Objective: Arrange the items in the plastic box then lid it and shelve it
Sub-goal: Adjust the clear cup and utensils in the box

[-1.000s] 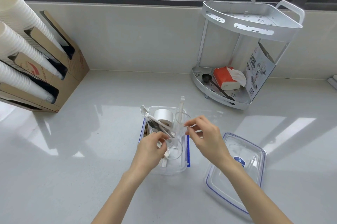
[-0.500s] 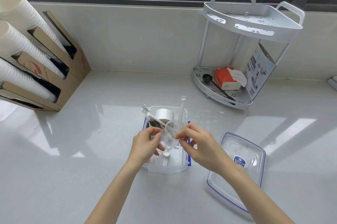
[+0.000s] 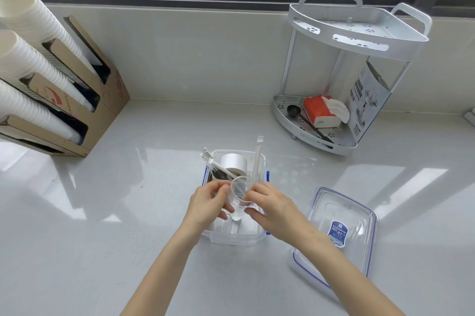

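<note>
Plastic box on countertop, open. Above box, left of centre: left hand curled, fingertips gripping clear cup. Right of centre: right hand pinching same cup. Right of box: lid, lying flat. Far right of box: shelf rack.

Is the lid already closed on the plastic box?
No, the lid lies flat on the counter to the right of the plastic box, which stands open with items sticking out.
</note>
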Demonstrator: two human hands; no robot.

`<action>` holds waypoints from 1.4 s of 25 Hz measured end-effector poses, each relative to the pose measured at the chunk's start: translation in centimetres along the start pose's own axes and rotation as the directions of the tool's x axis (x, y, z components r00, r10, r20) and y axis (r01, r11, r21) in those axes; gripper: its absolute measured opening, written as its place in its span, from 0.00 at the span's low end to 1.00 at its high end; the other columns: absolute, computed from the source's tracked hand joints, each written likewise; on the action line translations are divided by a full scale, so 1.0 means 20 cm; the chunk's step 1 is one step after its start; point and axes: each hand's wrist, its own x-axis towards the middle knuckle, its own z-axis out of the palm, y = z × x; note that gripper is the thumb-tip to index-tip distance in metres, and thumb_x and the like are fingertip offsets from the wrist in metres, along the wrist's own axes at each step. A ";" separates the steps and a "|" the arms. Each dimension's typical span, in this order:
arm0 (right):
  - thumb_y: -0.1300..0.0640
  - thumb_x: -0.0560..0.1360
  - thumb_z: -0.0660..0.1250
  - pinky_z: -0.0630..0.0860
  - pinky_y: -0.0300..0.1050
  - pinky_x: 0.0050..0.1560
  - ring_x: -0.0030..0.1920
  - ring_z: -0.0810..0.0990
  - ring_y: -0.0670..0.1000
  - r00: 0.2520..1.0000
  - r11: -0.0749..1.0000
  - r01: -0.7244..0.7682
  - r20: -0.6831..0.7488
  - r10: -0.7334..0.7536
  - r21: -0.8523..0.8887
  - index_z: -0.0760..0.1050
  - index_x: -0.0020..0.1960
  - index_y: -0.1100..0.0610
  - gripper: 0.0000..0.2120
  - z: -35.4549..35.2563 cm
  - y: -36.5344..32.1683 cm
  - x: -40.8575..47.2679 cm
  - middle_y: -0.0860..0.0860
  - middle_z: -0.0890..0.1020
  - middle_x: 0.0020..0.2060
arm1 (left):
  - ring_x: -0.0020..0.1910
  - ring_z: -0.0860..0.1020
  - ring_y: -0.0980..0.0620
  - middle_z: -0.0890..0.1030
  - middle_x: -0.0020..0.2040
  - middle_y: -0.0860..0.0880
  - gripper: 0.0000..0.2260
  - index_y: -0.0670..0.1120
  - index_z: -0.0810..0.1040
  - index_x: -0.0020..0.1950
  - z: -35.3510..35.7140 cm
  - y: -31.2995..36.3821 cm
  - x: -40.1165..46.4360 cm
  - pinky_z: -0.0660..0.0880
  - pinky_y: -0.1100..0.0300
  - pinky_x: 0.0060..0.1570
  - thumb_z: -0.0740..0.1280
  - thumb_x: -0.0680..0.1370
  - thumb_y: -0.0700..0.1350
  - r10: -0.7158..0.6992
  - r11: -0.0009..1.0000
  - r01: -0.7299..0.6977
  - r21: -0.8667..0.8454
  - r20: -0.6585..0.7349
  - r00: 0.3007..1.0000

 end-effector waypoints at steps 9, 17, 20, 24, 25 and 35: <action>0.57 0.77 0.59 0.69 0.37 0.47 0.38 0.68 0.38 0.981 0.979 -0.185 -0.048 0.189 0.086 0.70 0.56 0.56 0.08 -0.07 0.05 -0.02 0.48 0.80 0.52 | 0.60 0.67 0.47 0.78 0.60 0.51 0.15 0.48 0.72 0.63 -0.01 -0.09 0.01 0.62 0.57 0.57 0.56 0.78 0.47 0.213 0.439 -0.183 0.879 0.096 0.972; 0.58 0.78 0.59 0.69 0.35 0.47 0.37 0.69 0.35 0.972 0.965 -0.201 -0.083 0.218 0.169 0.72 0.54 0.57 0.07 -0.08 0.04 -0.04 0.43 0.76 0.46 | 0.63 0.63 0.48 0.73 0.63 0.52 0.10 0.50 0.76 0.54 0.01 -0.12 -0.01 0.60 0.57 0.58 0.60 0.76 0.49 0.194 0.506 -0.180 0.843 0.092 0.977; 0.58 0.77 0.60 0.67 0.30 0.41 0.36 0.72 0.36 0.963 0.954 -0.204 -0.129 0.235 0.219 0.72 0.53 0.57 0.06 -0.09 0.04 -0.04 0.36 0.73 0.41 | 0.68 0.58 0.46 0.66 0.69 0.49 0.09 0.49 0.77 0.53 0.02 -0.11 -0.01 0.59 0.54 0.63 0.62 0.75 0.48 0.185 0.581 -0.183 0.793 0.090 0.979; 0.59 0.77 0.61 0.68 0.24 0.39 0.37 0.74 0.40 0.942 0.935 -0.166 -0.230 0.245 0.314 0.71 0.48 0.54 0.02 -0.14 0.00 -0.02 0.38 0.74 0.40 | 0.64 0.68 0.48 0.75 0.58 0.51 0.05 0.47 0.76 0.48 0.02 -0.11 -0.02 0.64 0.61 0.60 0.64 0.75 0.45 0.278 0.698 -0.292 0.654 0.128 0.952; 0.60 0.76 0.61 0.68 0.24 0.39 0.38 0.74 0.38 0.938 0.931 -0.151 -0.249 0.241 0.331 0.71 0.48 0.53 0.02 -0.15 -0.01 -0.02 0.38 0.75 0.39 | 0.58 0.72 0.50 0.75 0.52 0.53 0.02 0.48 0.75 0.46 0.02 -0.10 -0.02 0.65 0.69 0.55 0.65 0.75 0.44 0.305 0.732 -0.323 0.600 0.135 0.943; 0.58 0.75 0.64 0.68 0.25 0.42 0.36 0.73 0.35 0.985 0.967 -0.035 -0.153 0.076 0.254 0.77 0.53 0.56 0.07 -0.09 -0.02 -0.01 0.43 0.78 0.43 | 0.47 0.72 0.69 0.69 0.49 0.65 0.24 0.51 0.63 0.63 0.05 -0.08 -0.07 0.67 0.81 0.45 0.69 0.71 0.41 0.330 0.895 -0.323 0.307 0.033 0.944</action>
